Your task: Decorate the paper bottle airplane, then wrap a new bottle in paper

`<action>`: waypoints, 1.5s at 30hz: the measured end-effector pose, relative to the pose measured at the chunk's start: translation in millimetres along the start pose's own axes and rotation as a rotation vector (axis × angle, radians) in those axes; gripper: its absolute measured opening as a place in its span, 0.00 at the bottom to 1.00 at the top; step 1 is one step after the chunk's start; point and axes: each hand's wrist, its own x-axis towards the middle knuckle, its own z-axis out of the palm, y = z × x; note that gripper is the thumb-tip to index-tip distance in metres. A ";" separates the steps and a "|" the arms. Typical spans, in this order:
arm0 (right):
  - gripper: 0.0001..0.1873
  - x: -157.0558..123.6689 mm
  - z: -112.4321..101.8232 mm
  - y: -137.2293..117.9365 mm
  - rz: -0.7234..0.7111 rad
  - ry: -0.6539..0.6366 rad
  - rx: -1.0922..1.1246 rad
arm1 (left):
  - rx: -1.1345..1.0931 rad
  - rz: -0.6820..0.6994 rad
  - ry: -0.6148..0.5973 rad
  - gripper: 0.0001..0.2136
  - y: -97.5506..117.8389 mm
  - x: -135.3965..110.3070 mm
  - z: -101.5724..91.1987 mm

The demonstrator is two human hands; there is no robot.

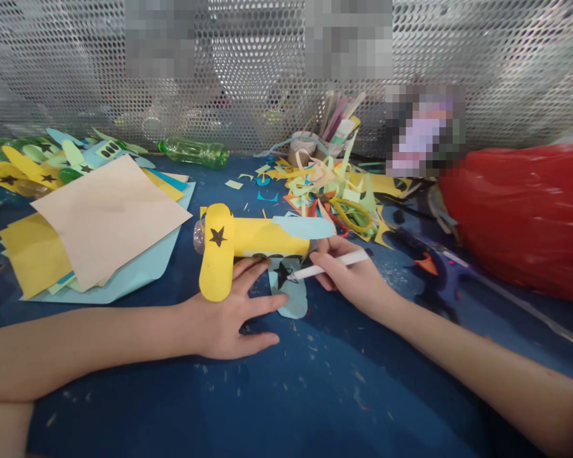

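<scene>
A yellow paper-covered bottle plane [253, 238] lies on the blue table [315, 381], with a yellow wing bearing a black star. My left hand [233, 315] lies flat with fingers spread, pressing down a light blue paper wing [293, 296] beside the plane. My right hand [351, 273] grips a white marker [329, 266] whose tip rests on a black star on that blue wing.
Stacked sheets of tan, yellow and light blue paper [100, 222] lie at the left. A green plastic bottle [195, 152] lies at the back. Paper scraps and scissors [344, 210] sit behind the plane. A glue gun [430, 257] and a red bag [520, 216] are at the right.
</scene>
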 end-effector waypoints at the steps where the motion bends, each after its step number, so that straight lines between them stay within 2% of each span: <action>1: 0.13 0.0 -0.1 0.2 0.001 0.003 -0.003 | 0.000 -0.002 -0.003 0.23 0.1 0.0 0.1; 5: 0.13 -0.2 -0.4 -0.9 -0.002 0.029 0.000 | 0.003 -0.005 -0.013 0.23 0.1 -0.2 0.5; 9: 0.15 0.3 -0.3 -4.8 -0.026 0.166 0.034 | 0.004 -0.010 -0.002 0.23 0.2 -0.5 0.5; 11: 0.16 0.8 -0.6 -5.4 -0.025 0.193 0.025 | 0.004 -0.008 -0.004 0.23 0.4 -0.4 0.1; 16: 0.16 1.8 -2.0 -2.2 -0.012 0.141 -0.017 | 0.002 -0.012 -0.013 0.23 0.2 -0.5 -0.7; 45: 0.14 1.9 -2.3 -3.5 0.012 0.107 -0.080 | -0.010 -0.007 -0.005 0.23 0.0 -0.1 0.1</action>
